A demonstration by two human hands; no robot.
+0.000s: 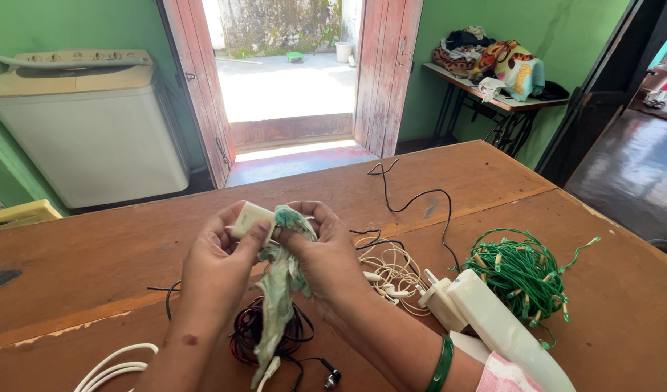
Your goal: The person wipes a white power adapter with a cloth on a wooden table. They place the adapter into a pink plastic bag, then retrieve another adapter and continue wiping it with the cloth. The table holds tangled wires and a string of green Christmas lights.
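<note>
Spanned the whole lower frame: one wooden table (pixel 94 261), its far edge running from mid left up to upper centre, its right edge slanting down toward the lower right. Stood in the upper left: one white washer (pixel 86 123). Opened at top centre: one doorway (pixel 286 80) between two red door leaves. Stood in the upper right: one side table (pixel 486 98) heaped with cloth. Lay bare at centre left and along the far edge: wide table surface, the most open room. Crowded the lower right: one bundle of green string lights (pixel 526 272), near the right edge; one long white bar (pixel 504 330) just beside it; one white plug (pixel 438 301) touching that bar. Met at centre: two hands. Closed the left hand (pixel 217 268) on one small white box (pixel 250 218), thumb pressed on top. Pinched the right hand (pixel 326 254) onto one green-and-white rag (pixel 279 290), held against the box and hanging down to the lower centre. Circled the right wrist: one green bangle (pixel 442 363). Lay under the rag: one coil of red-and-black wire (pixel 257 334). Trailed from centre to upper centre: one black cable (pixel 413 199). Tangled right of the hands: one thin white cord (pixel 391 272). Looped at the lower left edge: one thick white cable (pixel 112 363).
</note>
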